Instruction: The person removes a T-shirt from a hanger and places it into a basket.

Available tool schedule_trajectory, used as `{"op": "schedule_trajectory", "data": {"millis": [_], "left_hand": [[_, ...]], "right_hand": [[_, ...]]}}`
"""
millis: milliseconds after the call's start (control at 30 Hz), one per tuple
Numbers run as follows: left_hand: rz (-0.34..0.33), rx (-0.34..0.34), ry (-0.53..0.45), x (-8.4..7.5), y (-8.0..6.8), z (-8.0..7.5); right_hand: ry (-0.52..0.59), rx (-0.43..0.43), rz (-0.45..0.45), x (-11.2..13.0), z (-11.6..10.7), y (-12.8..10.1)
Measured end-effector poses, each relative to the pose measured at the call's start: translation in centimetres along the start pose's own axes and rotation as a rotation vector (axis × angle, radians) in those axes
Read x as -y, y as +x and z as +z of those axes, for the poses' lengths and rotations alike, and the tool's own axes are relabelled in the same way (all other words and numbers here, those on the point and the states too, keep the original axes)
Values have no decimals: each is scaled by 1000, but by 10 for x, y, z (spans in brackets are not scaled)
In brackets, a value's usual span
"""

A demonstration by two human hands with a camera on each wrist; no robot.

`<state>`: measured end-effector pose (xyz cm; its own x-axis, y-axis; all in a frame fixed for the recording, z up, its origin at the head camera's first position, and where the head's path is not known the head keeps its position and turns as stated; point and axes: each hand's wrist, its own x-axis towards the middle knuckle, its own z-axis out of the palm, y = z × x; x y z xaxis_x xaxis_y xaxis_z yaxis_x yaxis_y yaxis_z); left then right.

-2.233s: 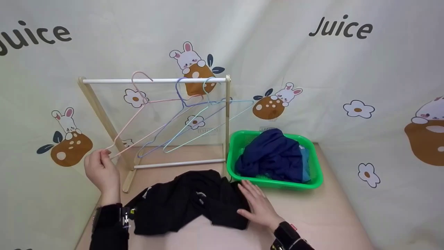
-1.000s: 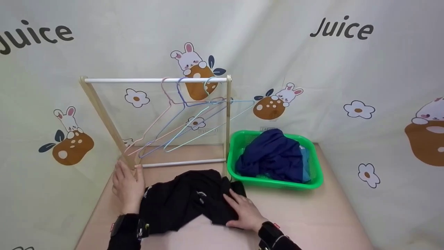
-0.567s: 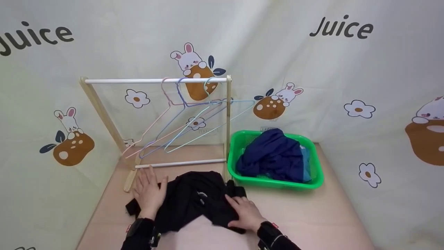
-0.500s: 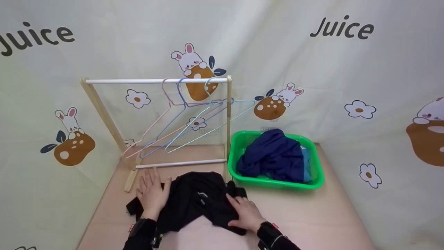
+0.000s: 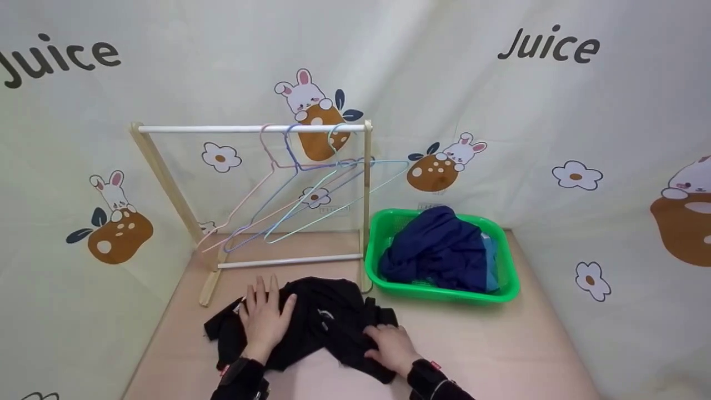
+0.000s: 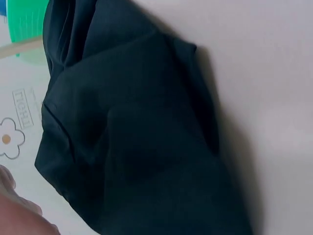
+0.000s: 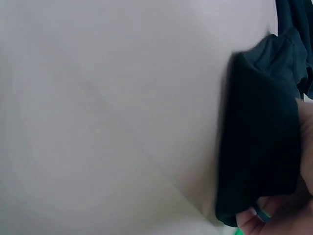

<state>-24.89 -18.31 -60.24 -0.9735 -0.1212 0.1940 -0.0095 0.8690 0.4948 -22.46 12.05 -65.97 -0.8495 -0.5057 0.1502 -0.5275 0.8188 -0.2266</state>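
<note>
A crumpled black garment (image 5: 311, 319) with a small white print lies on the table in front of the rack. On its left part rests my left hand (image 5: 265, 319), fingers straight and spread. My right hand (image 5: 393, 347) grips the right part, fingers and thumb bent at the cloth. In the right wrist view, the right hand's fingers (image 7: 252, 223), one with a ring, show at the edge of the black garment (image 7: 259, 132). The left wrist view shows the black garment (image 6: 132, 122) close up, and part of the left hand (image 6: 22, 215) at lower left.
A rack with a white rail (image 5: 222, 129) holds a pink hanger (image 5: 247, 194), a blue hanger (image 5: 272, 194) and a light green hanger (image 5: 303, 203). To its right stands a green basket (image 5: 444, 296) with a dark blue garment (image 5: 436, 250) and a lighter blue cloth (image 5: 491, 261).
My left hand has let go of the pink hanger, now farther right on the rail, and come down onto the black garment. My right hand has shifted slightly left and nearer, its fingers now bent.
</note>
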Motion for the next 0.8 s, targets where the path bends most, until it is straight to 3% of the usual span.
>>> {"op": "schedule_trajectory", "data": {"millis": [133, 233, 467, 633, 800], "left_hand": [[43, -22, 3, -4, -5, 2], [84, -47, 10, -8, -9, 0], [145, -43, 51, -15, -19, -3], [188, -58, 45, -18, -25, 0], [209, -61, 41, -22, -29, 1]], "right_hand": [[18, -44, 2, 2, 2, -1], [110, -80, 35, -1, 1, -1], [501, -242, 186, -16, -16, 6], [787, -298, 304, -20, -36, 16], [1075, -370, 337, -15, -62, 28]]}}
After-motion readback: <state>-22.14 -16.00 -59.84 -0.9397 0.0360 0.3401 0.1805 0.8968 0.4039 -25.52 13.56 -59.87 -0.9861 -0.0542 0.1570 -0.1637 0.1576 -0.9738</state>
